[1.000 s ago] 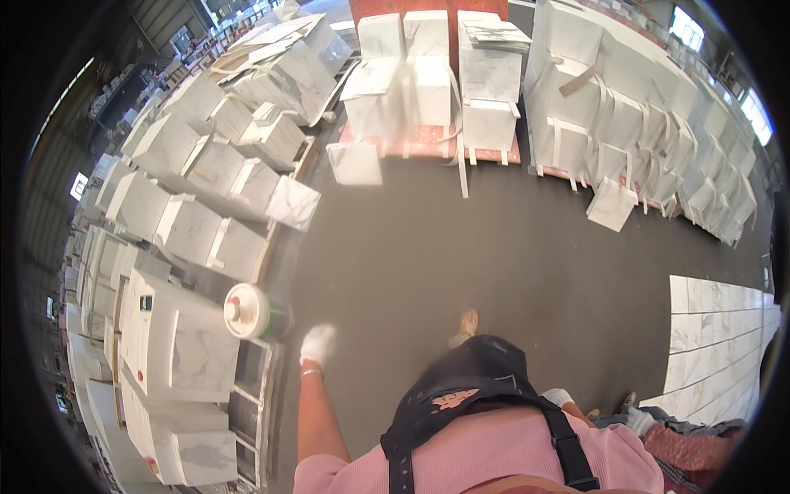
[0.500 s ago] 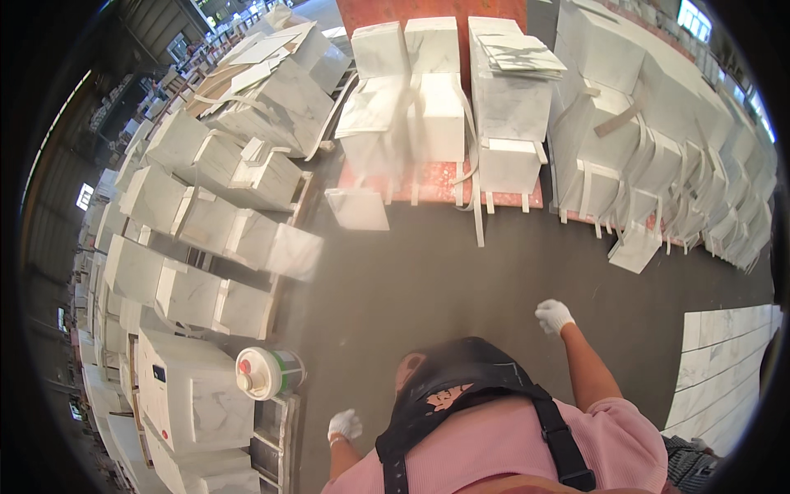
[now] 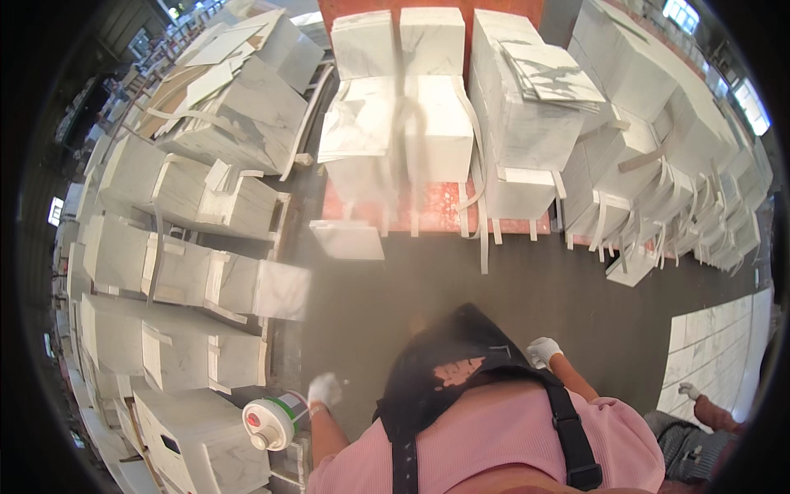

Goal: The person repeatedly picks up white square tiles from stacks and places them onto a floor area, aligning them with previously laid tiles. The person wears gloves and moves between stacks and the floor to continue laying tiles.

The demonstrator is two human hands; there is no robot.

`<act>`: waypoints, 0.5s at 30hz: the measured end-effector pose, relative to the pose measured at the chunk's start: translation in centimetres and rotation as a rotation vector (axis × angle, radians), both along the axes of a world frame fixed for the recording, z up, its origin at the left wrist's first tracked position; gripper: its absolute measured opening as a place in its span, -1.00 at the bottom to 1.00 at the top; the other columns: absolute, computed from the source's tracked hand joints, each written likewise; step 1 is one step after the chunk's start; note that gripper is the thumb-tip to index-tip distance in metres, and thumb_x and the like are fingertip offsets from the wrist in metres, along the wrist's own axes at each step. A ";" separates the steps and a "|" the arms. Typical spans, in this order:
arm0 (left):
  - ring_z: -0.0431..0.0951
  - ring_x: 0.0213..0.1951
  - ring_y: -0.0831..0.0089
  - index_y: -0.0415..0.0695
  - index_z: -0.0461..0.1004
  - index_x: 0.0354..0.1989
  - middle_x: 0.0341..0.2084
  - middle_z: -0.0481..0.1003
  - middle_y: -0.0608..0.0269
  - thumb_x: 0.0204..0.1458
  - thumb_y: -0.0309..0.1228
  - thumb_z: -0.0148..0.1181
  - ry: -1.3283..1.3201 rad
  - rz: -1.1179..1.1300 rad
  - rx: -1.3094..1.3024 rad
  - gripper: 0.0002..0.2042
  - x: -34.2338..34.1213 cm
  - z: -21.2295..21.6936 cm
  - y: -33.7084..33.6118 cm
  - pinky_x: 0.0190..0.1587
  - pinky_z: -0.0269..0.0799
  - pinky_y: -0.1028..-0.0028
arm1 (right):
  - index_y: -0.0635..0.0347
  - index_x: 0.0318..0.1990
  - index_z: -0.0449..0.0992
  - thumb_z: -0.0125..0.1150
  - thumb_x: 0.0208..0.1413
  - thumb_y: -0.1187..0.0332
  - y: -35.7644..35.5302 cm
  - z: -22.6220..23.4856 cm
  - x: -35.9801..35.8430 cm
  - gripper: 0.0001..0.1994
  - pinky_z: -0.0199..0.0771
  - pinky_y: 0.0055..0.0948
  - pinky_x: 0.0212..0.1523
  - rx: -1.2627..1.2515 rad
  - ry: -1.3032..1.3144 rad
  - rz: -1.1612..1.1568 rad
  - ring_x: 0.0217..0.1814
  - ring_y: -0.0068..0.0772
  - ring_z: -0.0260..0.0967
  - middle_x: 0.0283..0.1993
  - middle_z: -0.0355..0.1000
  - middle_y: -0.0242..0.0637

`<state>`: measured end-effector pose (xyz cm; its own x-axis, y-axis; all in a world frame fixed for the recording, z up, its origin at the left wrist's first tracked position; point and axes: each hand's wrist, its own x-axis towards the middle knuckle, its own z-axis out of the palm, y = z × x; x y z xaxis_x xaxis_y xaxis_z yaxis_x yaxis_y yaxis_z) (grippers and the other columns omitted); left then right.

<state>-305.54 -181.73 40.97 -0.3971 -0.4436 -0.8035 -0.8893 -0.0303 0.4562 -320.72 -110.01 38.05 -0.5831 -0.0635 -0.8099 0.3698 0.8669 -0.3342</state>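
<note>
My left hand (image 3: 324, 389) wears a white glove and hangs at my side with nothing in it, close to a white and green canister (image 3: 271, 420) that stands on a stack of marble tiles. My right hand (image 3: 543, 351), also in a white glove, swings beside my black apron (image 3: 448, 370) and holds nothing. I stand on a dark grey floor (image 3: 461, 280) facing strapped stacks of white marble tiles (image 3: 411, 123) on a red pallet (image 3: 428, 210).
Strapped marble stacks (image 3: 181, 272) line the left side and more stacks (image 3: 658, 165) fill the right. A loose tile (image 3: 347, 239) leans at the pallet's front. Laid white tiles (image 3: 720, 354) cover the floor at right, where another person's hand (image 3: 690, 391) rests.
I have walked closer to the pallet stacks. My right hand has dropped from out at the side to my hip, and my left hand has risen slightly beside the canister.
</note>
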 end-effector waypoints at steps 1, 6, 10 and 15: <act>0.62 -0.38 0.12 -0.06 0.55 -0.37 -0.46 0.57 0.12 0.01 -0.33 0.25 0.030 -0.729 -0.354 -0.90 -5.0 0.4 -2.7 -0.33 0.57 0.15 | 0.11 -0.39 0.68 0.30 -0.17 0.37 -0.4 -0.7 0.1 -0.86 0.61 -0.12 -0.19 0.001 0.162 0.300 -0.18 -0.05 0.60 -0.34 0.61 -0.14; 0.54 -0.34 0.49 -0.22 0.55 -0.03 -0.31 0.57 0.27 0.18 -0.18 0.20 0.549 -0.291 -0.177 -0.64 -25.9 4.4 -6.8 -0.34 0.48 0.40 | 0.14 -0.43 0.66 0.29 -0.15 0.39 -2.2 -1.7 -2.9 -0.89 0.60 -0.11 -0.16 -0.033 0.200 0.240 -0.20 0.00 0.58 -0.34 0.61 -0.17; 0.55 -0.31 0.51 -0.20 0.51 0.03 -0.29 0.56 0.29 0.19 -0.25 0.22 0.545 -0.313 -0.074 -0.67 -36.3 6.5 -4.0 -0.30 0.51 0.43 | 0.13 -0.22 0.65 0.26 -0.02 0.27 -4.6 0.6 -11.5 -0.77 0.57 -0.19 -0.09 0.055 -0.098 -0.178 -0.15 -0.08 0.58 -0.19 0.61 -0.11; 0.55 -0.37 0.49 -0.16 0.53 -0.03 -0.37 0.54 0.33 0.17 -0.22 0.23 0.499 -0.597 -0.178 -0.69 -39.0 6.8 2.5 -0.34 0.53 0.44 | 0.05 0.00 0.63 0.25 0.04 0.06 -10.3 3.0 -29.3 -0.58 0.47 -0.15 0.12 0.056 0.253 -0.176 0.10 -0.02 0.51 -0.02 0.59 -0.07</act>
